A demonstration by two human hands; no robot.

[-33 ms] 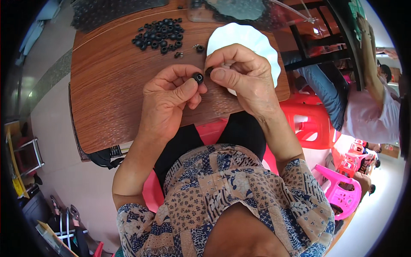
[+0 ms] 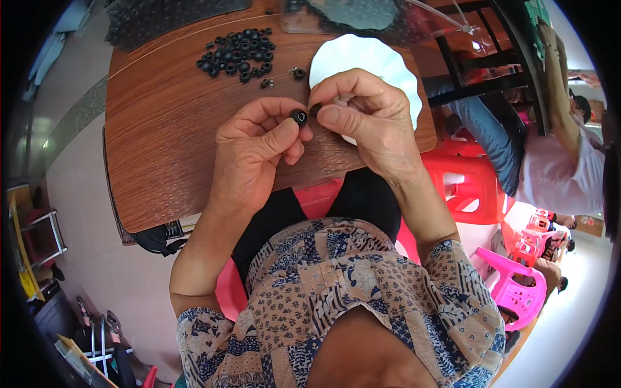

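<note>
My left hand (image 2: 259,139) pinches a small black rounded plastic part (image 2: 299,117) between thumb and finger; a shiny ring shows in its open end. Right beside it, my right hand (image 2: 369,116) is closed on a tiny dark piece (image 2: 315,109), mostly hidden by the fingertips. A narrow gap separates the two pieces. Beyond my left hand, a pile of black bead-like parts (image 2: 239,53) with holes lies on the wooden table (image 2: 162,142). Small metal coils (image 2: 267,83) and a single black part (image 2: 299,74) lie nearer. Behind my right hand sits a white scalloped plate (image 2: 349,55), partly covered.
Clear plastic containers (image 2: 174,22) stand along the table's far edge. At the right are a red plastic stool (image 2: 469,184), a pink chair (image 2: 517,288) and another person's jean-clad leg (image 2: 485,126). My black-trousered legs (image 2: 365,194) are under the near edge.
The table, pile and plate appear shifted very slightly left in the view. Both hands keep their grips and have hardly moved.
</note>
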